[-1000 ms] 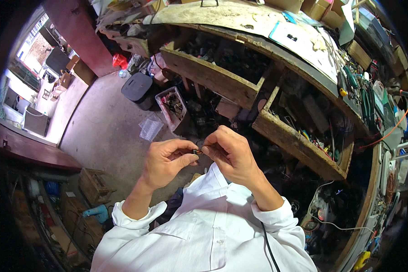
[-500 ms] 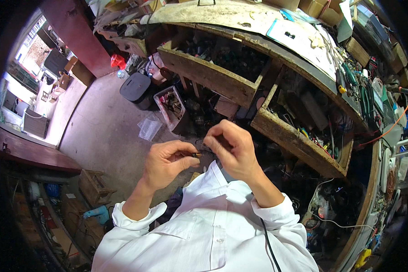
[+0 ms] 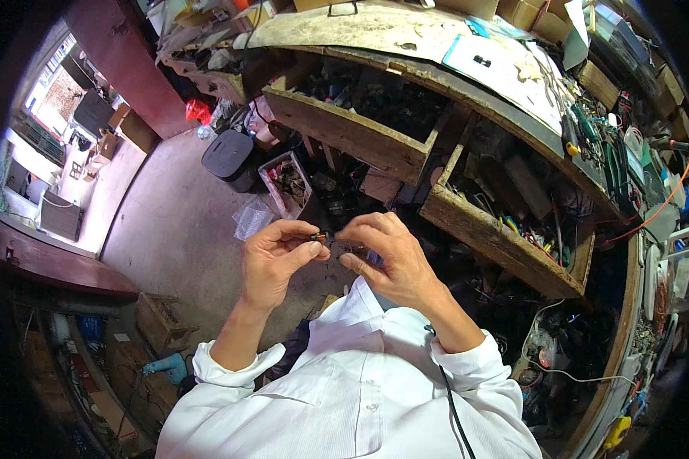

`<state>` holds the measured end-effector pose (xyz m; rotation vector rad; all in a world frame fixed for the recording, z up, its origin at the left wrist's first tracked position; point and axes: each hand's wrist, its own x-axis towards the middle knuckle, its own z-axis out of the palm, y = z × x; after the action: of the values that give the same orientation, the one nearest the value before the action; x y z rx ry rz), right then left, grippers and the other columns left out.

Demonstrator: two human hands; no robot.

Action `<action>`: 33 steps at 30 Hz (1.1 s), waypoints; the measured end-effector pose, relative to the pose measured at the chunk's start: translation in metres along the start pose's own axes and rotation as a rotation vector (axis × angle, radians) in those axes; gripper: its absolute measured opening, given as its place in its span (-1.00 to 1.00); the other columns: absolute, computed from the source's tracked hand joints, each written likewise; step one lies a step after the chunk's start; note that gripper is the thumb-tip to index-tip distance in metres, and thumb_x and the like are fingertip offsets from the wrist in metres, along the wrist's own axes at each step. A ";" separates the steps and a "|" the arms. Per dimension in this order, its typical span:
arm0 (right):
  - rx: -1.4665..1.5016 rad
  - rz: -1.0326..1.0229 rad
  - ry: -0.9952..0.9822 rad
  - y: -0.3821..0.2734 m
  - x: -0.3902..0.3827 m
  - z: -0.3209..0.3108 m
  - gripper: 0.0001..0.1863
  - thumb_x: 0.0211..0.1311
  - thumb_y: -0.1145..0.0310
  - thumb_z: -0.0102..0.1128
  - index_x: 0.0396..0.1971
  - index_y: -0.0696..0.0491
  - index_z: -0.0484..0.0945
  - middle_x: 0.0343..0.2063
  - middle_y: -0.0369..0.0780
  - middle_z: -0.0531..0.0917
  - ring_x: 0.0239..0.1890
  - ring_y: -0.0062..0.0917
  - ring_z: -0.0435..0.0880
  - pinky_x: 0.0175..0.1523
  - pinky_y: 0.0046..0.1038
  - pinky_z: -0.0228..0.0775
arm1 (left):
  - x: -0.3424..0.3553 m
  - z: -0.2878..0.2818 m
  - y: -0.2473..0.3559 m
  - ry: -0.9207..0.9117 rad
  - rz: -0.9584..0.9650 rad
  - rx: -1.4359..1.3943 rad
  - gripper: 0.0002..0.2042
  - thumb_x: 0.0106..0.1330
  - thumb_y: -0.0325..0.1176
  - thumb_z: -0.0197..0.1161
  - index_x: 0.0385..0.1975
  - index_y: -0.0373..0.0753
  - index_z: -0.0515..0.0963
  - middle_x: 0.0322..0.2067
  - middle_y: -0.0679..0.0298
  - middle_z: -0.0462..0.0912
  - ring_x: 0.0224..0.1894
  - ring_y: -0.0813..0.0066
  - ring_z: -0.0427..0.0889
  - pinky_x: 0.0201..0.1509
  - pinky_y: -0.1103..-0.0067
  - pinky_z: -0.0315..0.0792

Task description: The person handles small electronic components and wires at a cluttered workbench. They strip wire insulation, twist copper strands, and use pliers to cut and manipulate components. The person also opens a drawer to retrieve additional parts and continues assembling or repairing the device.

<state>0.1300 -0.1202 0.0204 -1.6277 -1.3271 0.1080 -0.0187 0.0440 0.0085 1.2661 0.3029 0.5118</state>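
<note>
My left hand (image 3: pixel 272 256) is closed in a pinch on a small dark part with an orange-copper band (image 3: pixel 318 237). The part is too small to name more exactly. Close to its right side, my right hand (image 3: pixel 386 256) is held with thumb and forefinger apart and nothing visible between them. Both hands are in front of my white shirt, above the floor.
A wooden bench (image 3: pixel 337 27) runs across the far side. Two cluttered drawers, one at the middle (image 3: pixel 352 130) and one at the right (image 3: pixel 505 245), stick out. Beyond my hands stand a scrap-filled box (image 3: pixel 283 191) and a dark bin (image 3: pixel 228 157). Pliers (image 3: pixel 616 172) lie at the right.
My left hand has risen a little with the small part. My right hand's thumb and forefinger have parted from a pinch and moved nearer to the part.
</note>
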 end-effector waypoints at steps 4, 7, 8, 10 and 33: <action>0.329 0.122 0.000 -0.003 -0.002 0.014 -0.72 0.23 0.43 0.40 -0.09 0.18 0.64 -0.20 -0.10 0.72 -0.26 -0.35 0.75 -0.19 -0.40 0.59 | 0.000 0.004 -0.004 -0.027 -0.002 0.083 -0.81 0.30 -0.62 0.33 -0.10 -0.40 0.63 -0.24 0.10 0.75 -0.22 0.41 0.78 -0.07 0.52 0.71; 0.353 0.198 0.018 0.001 -0.006 0.018 -0.79 0.23 0.45 0.42 -0.19 0.20 0.65 -0.33 -0.12 0.72 -0.36 -0.41 0.75 -0.31 -0.43 0.58 | -0.001 0.007 0.001 -0.050 -0.056 0.032 -0.77 0.29 -0.64 0.33 -0.06 -0.42 0.64 -0.22 0.17 0.74 -0.17 0.53 0.73 -0.03 0.62 0.64; 0.378 0.231 0.023 0.001 -0.007 0.019 -0.81 0.23 0.45 0.42 -0.22 0.20 0.66 -0.36 -0.12 0.72 -0.38 -0.41 0.75 -0.33 -0.43 0.57 | -0.001 0.007 0.001 -0.054 -0.059 0.034 -0.77 0.30 -0.64 0.33 -0.06 -0.42 0.64 -0.22 0.16 0.74 -0.18 0.53 0.73 -0.03 0.62 0.65; 0.359 0.250 0.015 0.001 -0.007 0.017 -0.83 0.22 0.45 0.42 -0.28 0.21 0.66 -0.41 -0.13 0.70 -0.43 -0.40 0.73 -0.38 -0.43 0.53 | -0.002 0.005 0.001 -0.061 -0.068 0.037 -0.78 0.30 -0.64 0.34 -0.07 -0.42 0.64 -0.21 0.15 0.74 -0.19 0.52 0.73 -0.04 0.62 0.65; 0.384 0.186 -0.116 -0.004 0.002 -0.014 -0.86 0.33 0.42 0.24 -0.30 0.20 0.52 -0.50 -0.10 0.54 -0.50 -0.33 0.52 -0.34 -0.37 0.38 | -0.007 0.013 0.002 0.001 0.345 0.735 -0.86 0.20 -0.70 0.38 -0.27 -0.42 0.73 -0.23 0.14 0.78 -0.20 0.47 0.74 -0.09 0.62 0.62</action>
<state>0.1360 -0.1276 0.0311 -1.4259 -1.1534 0.5433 -0.0190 0.0299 0.0133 2.0528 0.2833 0.7288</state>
